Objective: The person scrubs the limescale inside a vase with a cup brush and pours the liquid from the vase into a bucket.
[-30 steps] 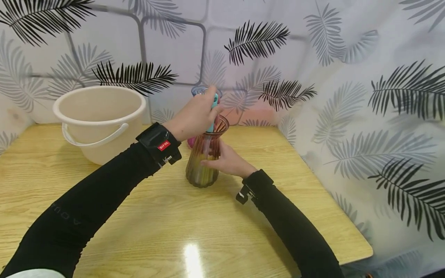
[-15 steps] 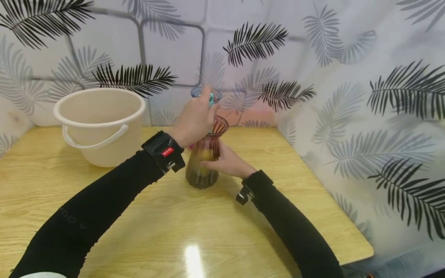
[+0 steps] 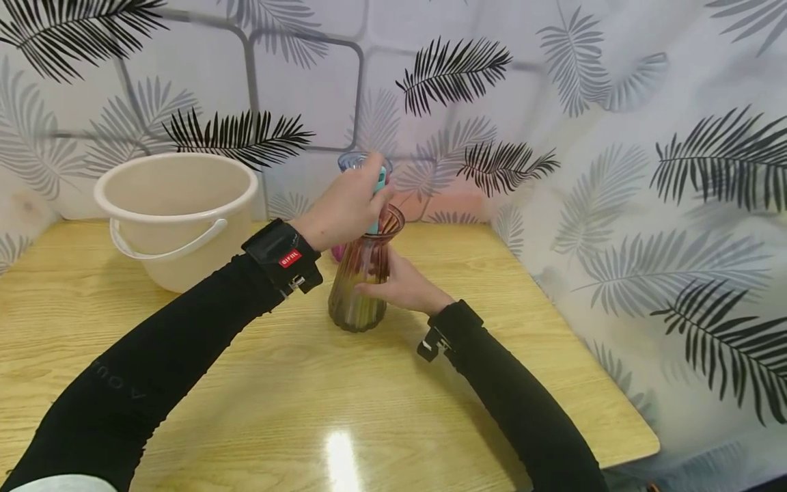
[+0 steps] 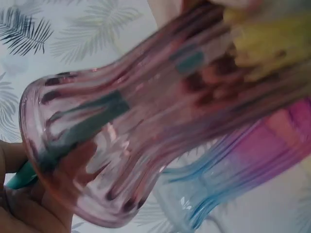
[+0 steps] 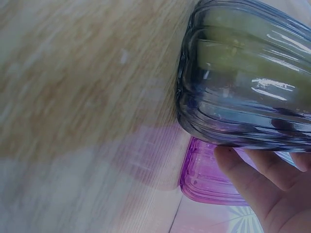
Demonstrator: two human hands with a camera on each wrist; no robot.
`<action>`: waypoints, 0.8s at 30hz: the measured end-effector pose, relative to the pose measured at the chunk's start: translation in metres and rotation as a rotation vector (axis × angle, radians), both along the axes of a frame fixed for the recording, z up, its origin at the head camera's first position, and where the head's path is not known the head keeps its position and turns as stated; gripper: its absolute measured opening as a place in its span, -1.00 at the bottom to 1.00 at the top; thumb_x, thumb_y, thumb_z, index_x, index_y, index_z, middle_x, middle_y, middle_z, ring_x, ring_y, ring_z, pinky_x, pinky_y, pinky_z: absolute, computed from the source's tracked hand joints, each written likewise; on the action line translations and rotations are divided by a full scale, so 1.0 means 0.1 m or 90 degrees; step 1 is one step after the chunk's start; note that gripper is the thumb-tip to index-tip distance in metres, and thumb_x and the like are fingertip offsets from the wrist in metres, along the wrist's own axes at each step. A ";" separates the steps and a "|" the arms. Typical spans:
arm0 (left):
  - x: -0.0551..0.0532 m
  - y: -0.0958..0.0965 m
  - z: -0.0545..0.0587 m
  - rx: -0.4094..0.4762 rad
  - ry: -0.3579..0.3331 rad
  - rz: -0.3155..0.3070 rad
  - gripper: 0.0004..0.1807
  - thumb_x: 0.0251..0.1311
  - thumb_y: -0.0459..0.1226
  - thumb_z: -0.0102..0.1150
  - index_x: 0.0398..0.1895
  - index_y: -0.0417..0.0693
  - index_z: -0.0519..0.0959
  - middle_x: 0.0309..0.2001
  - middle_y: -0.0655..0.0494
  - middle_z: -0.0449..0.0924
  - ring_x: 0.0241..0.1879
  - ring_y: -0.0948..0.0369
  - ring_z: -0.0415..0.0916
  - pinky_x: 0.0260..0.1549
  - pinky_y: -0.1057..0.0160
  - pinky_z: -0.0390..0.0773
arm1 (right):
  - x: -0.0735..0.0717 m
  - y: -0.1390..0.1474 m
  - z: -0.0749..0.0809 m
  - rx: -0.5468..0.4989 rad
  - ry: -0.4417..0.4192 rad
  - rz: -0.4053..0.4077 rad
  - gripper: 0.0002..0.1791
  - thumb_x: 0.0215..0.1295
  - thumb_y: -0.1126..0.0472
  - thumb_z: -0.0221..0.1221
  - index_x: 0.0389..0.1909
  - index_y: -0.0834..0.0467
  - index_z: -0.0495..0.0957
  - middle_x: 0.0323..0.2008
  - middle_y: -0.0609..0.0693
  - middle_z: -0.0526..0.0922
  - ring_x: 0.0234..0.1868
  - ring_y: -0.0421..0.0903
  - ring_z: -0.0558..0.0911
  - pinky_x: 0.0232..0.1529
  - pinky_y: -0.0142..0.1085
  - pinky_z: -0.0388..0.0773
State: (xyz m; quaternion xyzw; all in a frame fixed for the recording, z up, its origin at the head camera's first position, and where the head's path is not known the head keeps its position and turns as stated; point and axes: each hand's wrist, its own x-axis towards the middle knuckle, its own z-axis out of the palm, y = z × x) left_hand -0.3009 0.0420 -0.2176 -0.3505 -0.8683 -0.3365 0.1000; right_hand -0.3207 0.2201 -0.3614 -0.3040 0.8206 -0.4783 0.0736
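A ribbed glass vase [image 3: 352, 304], reddish at the flared mouth and dark grey at the base, stands upright on the table. My right hand [image 3: 410, 283] grips its side, thumb in front; the right wrist view shows fingers against the glass near its base. Above the mouth, my left hand [image 3: 344, 208] holds the teal handle [image 3: 380, 179] of a bottle brush. The brush's yellow head [image 4: 274, 46] shows through the glass, inside the vase body. Behind stands a second vase [image 4: 218, 177], blue at the mouth and pink below, partly hidden by my left hand in the head view.
A cream bucket [image 3: 184, 263] with a white handle stands to the left on the wooden table [image 3: 277, 403]. Leaf-patterned cloth [image 3: 424, 41] covers the wall behind and at the right. The table's right edge runs beyond my right forearm.
My left hand pushed the brush down into the vase half a second ago and has since drawn it back up, as it was a second ago. My right hand stays on the vase.
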 end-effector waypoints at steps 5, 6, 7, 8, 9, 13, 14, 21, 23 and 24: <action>0.04 0.03 0.00 -0.046 0.083 0.017 -0.83 0.58 -0.23 -0.15 -0.02 -0.15 0.20 -0.49 0.06 0.28 -0.59 0.14 0.37 -0.59 0.26 0.31 | 0.00 -0.02 0.00 0.001 -0.018 -0.007 -0.11 0.30 0.07 0.35 0.50 -0.16 0.01 0.30 -0.06 0.42 0.25 -0.08 0.51 0.20 -0.11 0.52; 0.04 0.03 -0.02 -0.040 0.095 0.026 -0.82 0.58 -0.22 -0.15 0.00 -0.15 0.20 -0.50 0.07 0.27 -0.60 0.15 0.37 -0.60 0.27 0.31 | 0.00 -0.02 0.01 0.005 -0.017 -0.012 -0.10 0.30 0.06 0.35 0.50 -0.17 0.00 0.31 -0.08 0.41 0.26 -0.09 0.51 0.21 -0.11 0.51; 0.04 0.03 -0.04 -0.026 0.102 0.036 -0.81 0.58 -0.21 -0.16 0.00 -0.16 0.20 -0.51 0.07 0.26 -0.61 0.15 0.36 -0.61 0.27 0.30 | 0.00 -0.02 0.01 0.008 -0.017 -0.014 -0.09 0.29 0.06 0.36 0.51 -0.17 0.00 0.31 -0.08 0.41 0.26 -0.09 0.50 0.22 -0.11 0.50; 0.03 0.03 -0.07 -0.009 0.107 0.044 -0.80 0.59 -0.21 -0.17 -0.01 -0.18 0.20 -0.53 0.07 0.25 -0.63 0.15 0.34 -0.61 0.27 0.28 | 0.00 -0.03 0.01 0.010 -0.016 -0.017 -0.08 0.29 0.06 0.36 0.51 -0.17 0.00 0.32 -0.08 0.41 0.26 -0.09 0.50 0.23 -0.11 0.50; 0.02 0.02 -0.10 0.011 0.105 0.053 -0.80 0.59 -0.20 -0.17 -0.01 -0.17 0.20 -0.55 0.08 0.23 -0.65 0.15 0.31 -0.62 0.28 0.25 | 0.00 -0.03 0.01 0.012 -0.017 -0.018 -0.08 0.29 0.05 0.36 0.51 -0.17 -0.01 0.33 -0.08 0.41 0.27 -0.10 0.50 0.25 -0.11 0.49; 0.00 0.00 -0.18 0.083 0.073 0.074 -0.77 0.59 -0.15 -0.17 -0.04 -0.15 0.17 -0.57 0.07 0.25 -0.69 0.15 0.28 -0.64 0.27 0.20 | 0.00 -0.04 0.00 0.015 -0.027 -0.015 -0.08 0.29 0.06 0.35 0.52 -0.14 -0.01 0.32 -0.04 0.42 0.26 -0.07 0.52 0.25 -0.11 0.49; -0.01 -0.01 -0.19 0.097 0.064 0.070 -0.77 0.59 -0.14 -0.17 -0.05 -0.14 0.17 -0.55 0.06 0.28 -0.68 0.15 0.29 -0.64 0.27 0.20 | 0.01 -0.04 0.00 0.015 -0.030 -0.015 -0.09 0.29 0.06 0.35 0.52 -0.14 -0.01 0.32 -0.04 0.42 0.26 -0.07 0.53 0.25 -0.11 0.50; -0.04 0.02 -0.14 0.138 -0.007 0.001 -0.79 0.60 -0.16 -0.20 -0.06 -0.15 0.18 -0.44 -0.01 0.42 -0.57 0.12 0.36 -0.55 0.26 0.26 | 0.02 -0.01 0.00 0.011 -0.022 -0.020 -0.09 0.31 0.01 0.34 0.52 -0.21 -0.02 0.33 -0.10 0.40 0.29 -0.10 0.49 0.25 -0.10 0.49; -0.05 0.02 -0.11 0.133 -0.022 -0.010 -0.80 0.60 -0.17 -0.21 -0.06 -0.14 0.19 -0.43 0.01 0.39 -0.56 0.14 0.34 -0.53 0.27 0.27 | 0.02 -0.01 0.00 0.016 -0.013 -0.021 -0.07 0.31 0.00 0.33 0.53 -0.25 -0.06 0.36 -0.12 0.37 0.33 -0.13 0.45 0.29 -0.10 0.45; -0.05 0.01 -0.10 0.128 -0.029 -0.015 -0.81 0.60 -0.18 -0.21 -0.07 -0.14 0.19 -0.43 0.02 0.37 -0.56 0.15 0.33 -0.53 0.28 0.27 | 0.01 -0.02 0.00 0.019 -0.009 -0.021 -0.06 0.31 -0.01 0.33 0.53 -0.26 -0.07 0.36 -0.14 0.37 0.34 -0.15 0.44 0.30 -0.11 0.44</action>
